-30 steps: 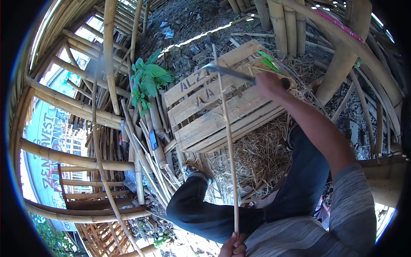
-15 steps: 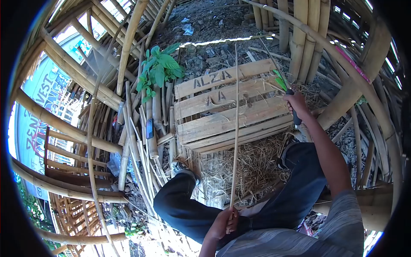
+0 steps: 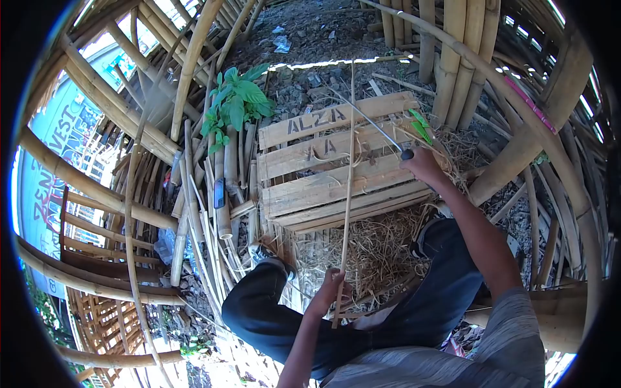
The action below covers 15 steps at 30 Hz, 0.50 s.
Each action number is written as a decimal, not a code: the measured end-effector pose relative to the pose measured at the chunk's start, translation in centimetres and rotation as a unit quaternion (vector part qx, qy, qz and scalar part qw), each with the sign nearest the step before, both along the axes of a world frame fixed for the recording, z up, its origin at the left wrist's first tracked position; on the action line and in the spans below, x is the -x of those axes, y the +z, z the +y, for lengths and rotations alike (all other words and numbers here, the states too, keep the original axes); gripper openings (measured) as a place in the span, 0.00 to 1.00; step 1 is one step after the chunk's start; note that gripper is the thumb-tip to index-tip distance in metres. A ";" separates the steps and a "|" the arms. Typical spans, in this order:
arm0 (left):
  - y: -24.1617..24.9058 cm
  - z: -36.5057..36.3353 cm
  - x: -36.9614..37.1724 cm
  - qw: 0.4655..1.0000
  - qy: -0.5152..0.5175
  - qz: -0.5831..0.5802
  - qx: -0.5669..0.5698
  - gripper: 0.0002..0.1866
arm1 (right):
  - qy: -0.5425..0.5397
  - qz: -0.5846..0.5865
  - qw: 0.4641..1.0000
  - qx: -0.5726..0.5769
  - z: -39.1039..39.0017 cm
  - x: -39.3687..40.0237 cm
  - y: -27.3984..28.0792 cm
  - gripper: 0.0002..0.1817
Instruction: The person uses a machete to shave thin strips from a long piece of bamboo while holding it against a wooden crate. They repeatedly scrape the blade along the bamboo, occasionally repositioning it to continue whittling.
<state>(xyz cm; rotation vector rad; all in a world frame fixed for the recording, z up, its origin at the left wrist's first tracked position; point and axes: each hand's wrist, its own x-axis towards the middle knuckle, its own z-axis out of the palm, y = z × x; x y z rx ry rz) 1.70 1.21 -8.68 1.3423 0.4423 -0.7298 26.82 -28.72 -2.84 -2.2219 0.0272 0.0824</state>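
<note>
My left hand is closed around a long, thin bamboo strip close to its lower end. The strip rises upright in view, crossing in front of a slatted wooden crate marked with dark letters. In my right hand is the dark handle of a long-bladed knife. Its narrow blade slants up and left over the crate, the tip close to the strip's upper part. A bright green object lies on the crate's right end, just above my right hand.
Pale shavings cover the ground between my legs. Left of the crate are a leafy plant, bamboo poles and a phone-like dark object. Thick bamboo posts stand at right, and a bamboo framework encloses the left side.
My left hand has moved up, and the strip's lower end now shows below it. My right hand has moved left and down, swinging the knife blade leftward toward the strip.
</note>
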 end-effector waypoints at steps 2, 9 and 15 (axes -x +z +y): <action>1.0 0.5 -2.8 0.999 -0.035 -0.011 -0.010 0.28 | 0.006 -0.005 0.999 0.044 0.5 0.4 0.8 0.19; 1.5 0.8 -10.5 0.995 -0.087 -0.042 -0.022 0.24 | 0.025 -0.037 0.995 0.087 1.8 1.5 1.6 0.17; -0.1 -0.2 -11.7 0.990 -0.041 -0.112 -0.076 0.21 | -0.015 0.021 0.996 0.085 5.3 2.3 2.6 0.16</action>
